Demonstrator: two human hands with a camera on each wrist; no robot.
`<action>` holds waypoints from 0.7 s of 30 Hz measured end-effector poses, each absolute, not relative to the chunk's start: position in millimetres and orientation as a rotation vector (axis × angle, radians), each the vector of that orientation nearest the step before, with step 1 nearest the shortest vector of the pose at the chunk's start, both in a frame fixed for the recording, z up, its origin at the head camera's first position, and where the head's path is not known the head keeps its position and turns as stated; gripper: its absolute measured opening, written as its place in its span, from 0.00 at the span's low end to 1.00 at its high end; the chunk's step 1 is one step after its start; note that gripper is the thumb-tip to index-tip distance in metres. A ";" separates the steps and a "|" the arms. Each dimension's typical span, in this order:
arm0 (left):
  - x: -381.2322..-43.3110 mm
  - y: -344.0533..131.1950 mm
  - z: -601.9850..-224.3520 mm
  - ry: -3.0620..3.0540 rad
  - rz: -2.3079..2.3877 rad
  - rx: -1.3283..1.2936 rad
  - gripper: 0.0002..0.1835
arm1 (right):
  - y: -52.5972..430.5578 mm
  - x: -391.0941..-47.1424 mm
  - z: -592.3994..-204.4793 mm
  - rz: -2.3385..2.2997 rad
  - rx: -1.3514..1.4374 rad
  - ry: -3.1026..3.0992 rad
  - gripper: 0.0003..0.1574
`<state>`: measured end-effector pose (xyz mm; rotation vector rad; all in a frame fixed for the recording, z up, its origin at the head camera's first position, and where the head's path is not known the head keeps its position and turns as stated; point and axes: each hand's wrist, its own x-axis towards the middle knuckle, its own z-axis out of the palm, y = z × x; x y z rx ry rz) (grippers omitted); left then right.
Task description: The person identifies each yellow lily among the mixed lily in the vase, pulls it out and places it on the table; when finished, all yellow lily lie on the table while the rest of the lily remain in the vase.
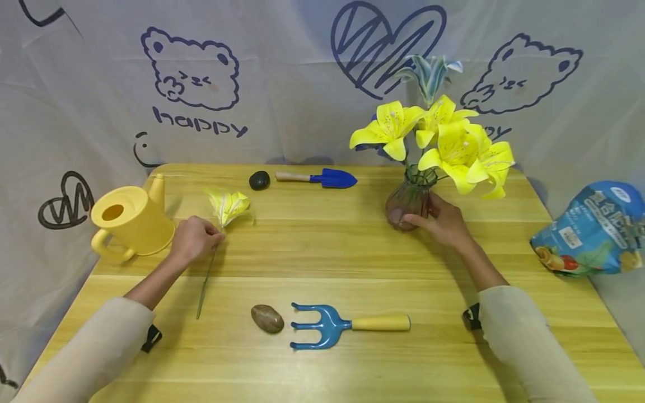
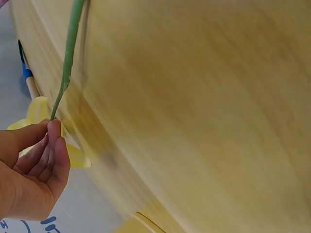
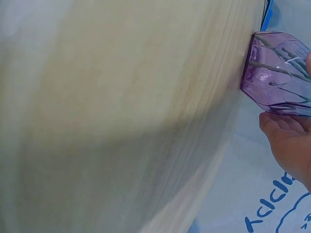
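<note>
My left hand (image 1: 194,240) pinches the green stem (image 2: 68,73) of a yellow artificial lily (image 1: 229,207) between thumb and fingertips, just below the bloom. The stem's lower end slants toward the table front. On the right, my right hand (image 1: 445,224) grips a purplish glass vase (image 1: 403,201) low on its side, thumb in front and fingers reaching behind. Stems show through the glass (image 3: 272,73) in the right wrist view. Several yellow lilies (image 1: 453,151) and a pale blue flower (image 1: 430,75) rise from the vase; dark blue petals are partly hidden behind them.
Beside my left hand stands a yellow watering can (image 1: 133,218). A black stone (image 1: 259,180) and blue trowel (image 1: 337,178) lie at the back; a brown stone (image 1: 267,319) and blue hand fork (image 1: 327,326) lie in front. A blue bag (image 1: 589,229) sits at the right edge.
</note>
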<state>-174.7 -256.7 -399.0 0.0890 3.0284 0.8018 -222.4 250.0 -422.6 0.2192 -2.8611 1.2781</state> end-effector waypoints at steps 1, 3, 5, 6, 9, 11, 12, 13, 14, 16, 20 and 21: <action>-175.2 -257.1 -399.6 3.020 0.789 0.070 0.10 | 249.9 -222.3 -422.5 1.282 0.222 -2.857 0.48; -176.0 -257.8 -400.9 3.007 0.770 0.040 0.11 | 249.8 -222.2 -422.4 1.290 0.228 -2.850 0.48; -176.7 -258.8 -401.6 2.994 0.758 0.024 0.11 | 249.9 -222.0 -422.3 1.293 0.238 -2.846 0.47; -177.1 -259.4 -402.1 2.989 0.757 0.016 0.11 | 250.0 -222.0 -422.2 1.290 0.242 -2.845 0.46; -177.6 -260.3 -402.7 2.987 0.748 0.010 0.10 | 250.4 -222.3 -422.3 1.279 0.253 -2.844 0.45; -178.0 -260.6 -403.6 3.004 0.735 0.019 0.10 | 250.4 -222.4 -422.3 1.272 0.258 -2.845 0.45; -178.0 -260.5 -403.8 3.012 0.731 0.022 0.10 | 250.3 -222.6 -422.3 1.268 0.259 -2.845 0.45; -178.0 -260.3 -404.0 3.020 0.724 0.026 0.11 | 250.2 -222.7 -422.5 1.267 0.257 -2.845 0.45; -178.2 -260.2 -404.5 3.030 0.718 0.029 0.11 | 250.2 -222.8 -422.7 1.267 0.255 -2.845 0.45; -178.4 -260.0 -405.1 3.055 0.697 0.031 0.13 | 250.0 -222.8 -423.0 1.272 0.252 -2.844 0.46; -177.7 -258.9 -403.7 3.090 0.664 0.026 0.14 | 250.2 -223.2 -424.1 1.269 0.245 -2.855 0.47; -177.3 -258.2 -402.5 3.098 0.658 0.023 0.15 | 250.2 -223.3 -424.2 1.272 0.245 -2.858 0.47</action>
